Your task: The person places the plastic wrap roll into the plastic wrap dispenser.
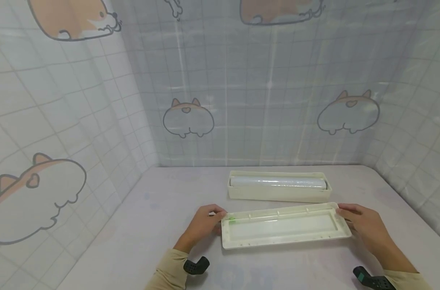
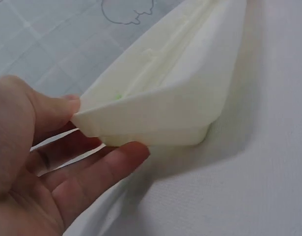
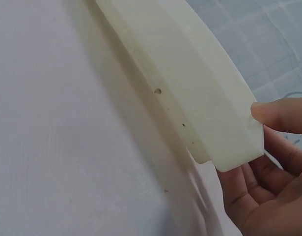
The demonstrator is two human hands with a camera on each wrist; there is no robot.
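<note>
A long cream plastic lid (image 1: 285, 229) is held between both hands, its hollow inner side facing up in the head view. A small green piece (image 1: 231, 220) sits at its left end. My left hand (image 1: 204, 222) pinches the left end, thumb on the rim and fingers beneath, as the left wrist view shows. On the right end, my right hand (image 1: 366, 229) grips with the thumb at the edge and the fingers behind. Just beyond the lid stands a cream box (image 1: 278, 195) holding a shiny roll of clear film (image 1: 278, 182). Both wrist views show a gap with shadow under the lid.
A white-covered table (image 1: 151, 193) spreads under everything. Pale gridded curtains (image 1: 263, 80) with cartoon dogs hang at the back and both sides. Dark wrist devices (image 1: 196, 266) sit on both forearms.
</note>
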